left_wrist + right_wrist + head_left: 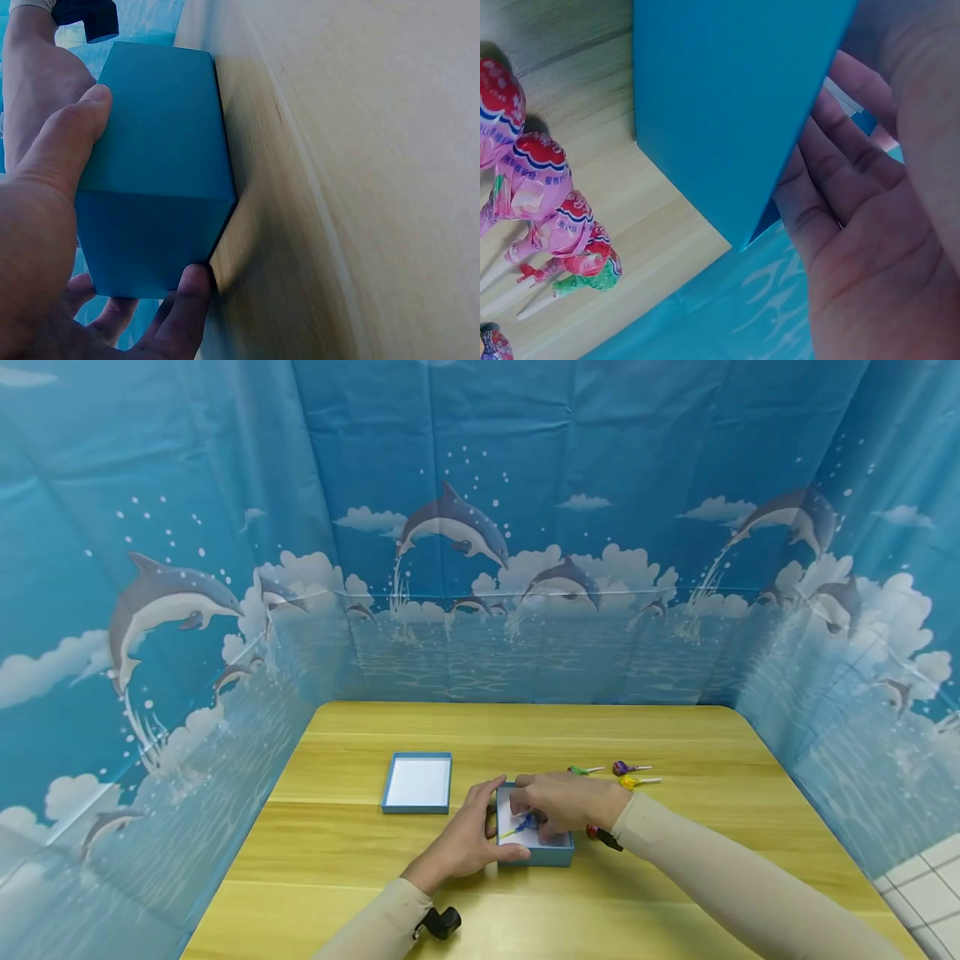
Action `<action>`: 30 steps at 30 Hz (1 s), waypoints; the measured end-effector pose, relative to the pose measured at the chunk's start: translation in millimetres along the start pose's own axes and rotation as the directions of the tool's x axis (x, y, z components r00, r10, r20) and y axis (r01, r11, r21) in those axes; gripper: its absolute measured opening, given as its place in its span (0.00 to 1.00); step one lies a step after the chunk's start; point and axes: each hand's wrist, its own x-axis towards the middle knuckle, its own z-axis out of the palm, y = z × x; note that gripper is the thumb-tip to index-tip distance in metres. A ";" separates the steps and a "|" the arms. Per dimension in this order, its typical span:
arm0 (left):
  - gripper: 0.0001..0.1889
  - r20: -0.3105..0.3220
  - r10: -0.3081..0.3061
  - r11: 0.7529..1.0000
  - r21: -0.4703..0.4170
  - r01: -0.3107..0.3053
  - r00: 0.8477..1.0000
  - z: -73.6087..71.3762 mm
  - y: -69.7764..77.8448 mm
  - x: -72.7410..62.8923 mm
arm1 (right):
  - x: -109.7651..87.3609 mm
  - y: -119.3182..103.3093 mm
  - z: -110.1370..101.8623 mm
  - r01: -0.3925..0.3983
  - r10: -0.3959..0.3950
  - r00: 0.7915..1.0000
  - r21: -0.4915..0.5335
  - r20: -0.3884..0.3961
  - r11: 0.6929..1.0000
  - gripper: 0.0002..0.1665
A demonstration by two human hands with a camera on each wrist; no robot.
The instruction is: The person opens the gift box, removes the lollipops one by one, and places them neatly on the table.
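A small blue box [551, 857] with a white inside stands uncovered on the table. My left hand [467, 843] grips its left side, thumb at the front and fingers round the back; the left wrist view shows the thumb and fingertips on the blue walls of the box [157, 127]. My right hand [566, 802] reaches down into the box and pinches a blue-wrapped lollipop [529, 821] with a pale yellow stick. The right wrist view shows my right hand's fingers [817, 176] over the rim, their tips partly hidden by the box wall.
The matching lid [417, 782] lies left of the box, white inside up. Right of the box are a green lollipop [577, 770], a purple one [621, 767], a yellow one [628, 782] and, in the right wrist view, several pink-and-red lollipops [544, 176]. A dolphin-print curtain [480, 635] surrounds the table.
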 end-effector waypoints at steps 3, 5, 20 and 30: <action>0.64 0.001 -0.004 1.000 -0.003 0.004 1.000 0.2 1.0 -0.3 | 4.6 15.7 11.2 0.058 -0.057 0.998 0.019 -0.040 0.998 0.22; 0.64 0.000 -0.004 1.000 -0.011 0.004 1.000 0.4 1.6 -0.3 | 5.1 16.7 10.9 0.069 -0.068 0.997 0.035 -0.044 0.997 0.20; 0.65 -0.001 -0.012 0.999 -0.039 0.012 1.000 0.1 4.6 -0.2 | -0.7 1.2 -6.9 0.013 -0.020 0.998 0.124 0.054 0.992 0.10; 0.65 0.000 -0.016 0.998 -0.062 0.016 1.000 1.7 4.6 -1.5 | -3.9 10.0 -4.6 0.026 -0.024 1.000 0.311 -0.012 0.950 0.09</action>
